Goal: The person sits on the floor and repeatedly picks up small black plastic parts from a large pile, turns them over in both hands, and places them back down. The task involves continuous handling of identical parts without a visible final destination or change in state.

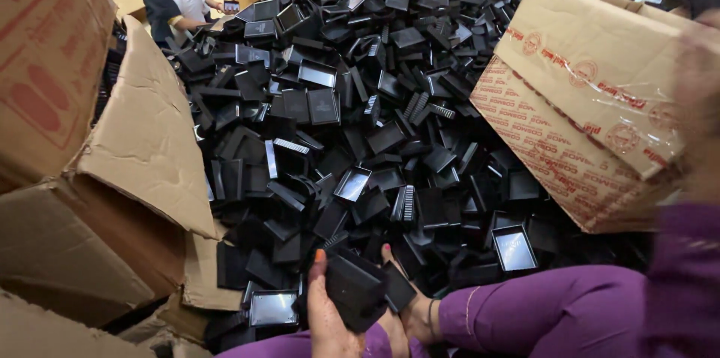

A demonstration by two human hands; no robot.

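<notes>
Below black-tray pile (360,103): left hand (328,320) and right hand (401,313) clamp black tray (356,290); cardboard boxes (600,95) flank.

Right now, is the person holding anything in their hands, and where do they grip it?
Yes. The left hand and right hand together hold a black plastic box part, gripped by its lower edges, thumbs against its sides, beside the heap of black parts.

Purple sleeves (525,305), orange-painted nails, thin wrist bangle (430,314).
</notes>
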